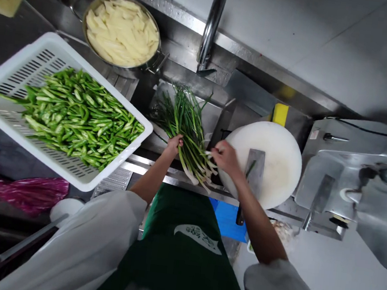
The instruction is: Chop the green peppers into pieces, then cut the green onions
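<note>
A bunch of green onions (186,125) lies across the sink edge, leaves pointing away from me, white ends toward me. My left hand (173,145) is closed round the stalks near the middle of the bunch. My right hand (225,157) pinches the white root ends at the rim of a round white cutting board (285,147). A cleaver (253,171) lies flat on that board just right of my right wrist.
A white perforated basket (19,67) of sliced green peppers sits at the left. A metal bowl of cut potato strips (123,30) stands behind it. A faucet (211,25) rises over the steel sink. A metal slicing machine (351,178) stands at the right.
</note>
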Demonstrator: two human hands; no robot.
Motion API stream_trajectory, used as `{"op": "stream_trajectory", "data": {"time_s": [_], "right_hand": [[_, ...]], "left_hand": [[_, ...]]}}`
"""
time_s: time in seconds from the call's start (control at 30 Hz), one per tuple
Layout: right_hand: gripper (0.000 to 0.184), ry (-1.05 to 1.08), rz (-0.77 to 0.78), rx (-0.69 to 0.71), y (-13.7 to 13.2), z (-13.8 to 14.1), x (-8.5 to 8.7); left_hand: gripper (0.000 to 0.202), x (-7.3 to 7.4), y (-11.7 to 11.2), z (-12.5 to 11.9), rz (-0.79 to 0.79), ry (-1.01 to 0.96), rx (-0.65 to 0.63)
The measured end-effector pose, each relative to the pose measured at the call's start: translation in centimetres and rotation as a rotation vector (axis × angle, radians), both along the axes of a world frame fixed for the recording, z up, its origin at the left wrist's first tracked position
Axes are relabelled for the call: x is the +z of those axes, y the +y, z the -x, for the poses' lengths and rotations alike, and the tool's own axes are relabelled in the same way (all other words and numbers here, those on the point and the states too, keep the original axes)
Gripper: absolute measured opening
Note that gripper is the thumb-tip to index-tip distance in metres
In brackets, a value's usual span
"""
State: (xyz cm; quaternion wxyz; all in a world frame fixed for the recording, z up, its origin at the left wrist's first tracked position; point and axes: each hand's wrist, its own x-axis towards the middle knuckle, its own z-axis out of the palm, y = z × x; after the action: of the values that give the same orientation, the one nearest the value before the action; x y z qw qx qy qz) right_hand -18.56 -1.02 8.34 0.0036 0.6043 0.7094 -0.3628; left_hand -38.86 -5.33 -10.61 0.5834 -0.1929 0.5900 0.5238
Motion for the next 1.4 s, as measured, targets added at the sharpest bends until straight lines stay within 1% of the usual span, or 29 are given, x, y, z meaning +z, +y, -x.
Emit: {"op": "stream_trajectory", "data": {"time_s": [0.03,0.07,0.1,0.13,0.17,0.2,0.27,0.33,0.4,0.47,0.53,0.6,0.7,0.8,0.9,0.97,1.03,1.17,1.23,1.3,1.33,1.37,1.4], "right_hand": [[0.018,-0.047,0.054,0.047,0.1,2.6,-2.9],[0.021,-0.195,0.157,0.133,0.1,4.5,-5.5],[0.024,-0.336,0.251,0.187,0.2,5.9,-7.8],[0.024,-0.375,0.293,0.208,0.3,6.6,-9.7],[0.022,-0.417,0.33,0.232,0.5,6.9,-11.2],[0.019,-0.436,0.353,0.252,0.6,6.7,-12.3],[0.013,-0.438,0.366,0.298,0.8,5.6,-13.6],[0.014,-0.419,0.346,0.346,0.8,4.4,-14.0],[0.024,-0.386,0.312,0.385,0.2,3.6,-13.7],[0.032,-0.355,0.281,0.408,-0.6,3.1,-13.0],[0.034,-0.338,0.249,0.404,-1.6,2.8,-12.1],[0.035,-0.335,0.205,0.37,-2.3,2.5,-11.1],[0.038,-0.308,0.122,0.286,-3.1,1.2,-9.2],[0.035,-0.217,0.054,0.186,-3.8,-1.4,-6.1],[0.037,-0.077,-0.032,0.037,-4.8,-4.3,-2.2],[0.041,0.027,-0.103,-0.051,-5.6,-5.5,0.4],[0.043,0.1,-0.179,-0.082,-6.7,-5.8,2.4],[0.041,0.125,-0.354,-0.089,-8.8,-4.9,5.5],[0.038,0.116,-0.467,-0.164,-9.4,-5.1,7.1],[0.035,0.138,-0.574,-0.272,-9.2,-6.0,8.8],[0.035,0.157,-0.603,-0.298,-8.7,-6.4,9.4],[0.035,0.178,-0.605,-0.287,-8.1,-6.7,9.7],[0.036,0.198,-0.587,-0.246,-7.3,-6.9,9.5]], "left_hand": [[0.03,-0.3,-0.4,-0.4,0.014,-0.034,-0.033],[0.027,-0.6,-0.7,-0.7,0.029,-0.067,-0.065],[0.025,-0.8,-1.0,-1.0,0.044,-0.098,-0.092],[0.022,-1.1,-1.3,-1.2,0.054,-0.123,-0.112],[0.02,-1.5,-1.6,-1.4,0.065,-0.143,-0.125],[0.019,-1.8,-1.8,-1.6,0.078,-0.159,-0.131],[0.017,-2.5,-2.0,-1.9,0.108,-0.18,-0.13],[0.018,-3.1,-1.9,-2.2,0.129,-0.197,-0.119],[0.023,-3.5,-1.6,-2.5,0.129,-0.207,-0.106],[0.029,-3.6,-1.0,-2.7,0.115,-0.208,-0.094],[0.034,-3.6,-0.5,-2.9,0.098,-0.205,-0.089],[0.036,-3.6,-0.1,-2.9,0.087,-0.2,-0.087],[0.03,-3.9,0.1,-2.4,0.086,-0.184,-0.068],[0.022,-4.1,0.1,-1.6,0.085,-0.171,-0.04],[0.02,-4.1,0.0,-1.1,0.065,-0.183,-0.023],[0.02,-3.9,0.2,-1.3,0.046,-0.206,-0.02],[0.02,-3.6,0.7,-2.2,0.03,-0.228,-0.012],[0.018,-3.2,2.2,-3.9,0.036,-0.226,0.046],[0.016,-3.2,2.6,-3.9,0.057,-0.197,0.09],[0.016,-3.4,2.5,-3.2,0.081,-0.16,0.128],[0.017,-3.5,2.2,-2.7,0.091,-0.141,0.14],[0.018,-3.5,1.8,-2.2,0.098,-0.125,0.146],[0.019,-3.6,1.2,-1.8,0.104,-0.112,0.144]]}}
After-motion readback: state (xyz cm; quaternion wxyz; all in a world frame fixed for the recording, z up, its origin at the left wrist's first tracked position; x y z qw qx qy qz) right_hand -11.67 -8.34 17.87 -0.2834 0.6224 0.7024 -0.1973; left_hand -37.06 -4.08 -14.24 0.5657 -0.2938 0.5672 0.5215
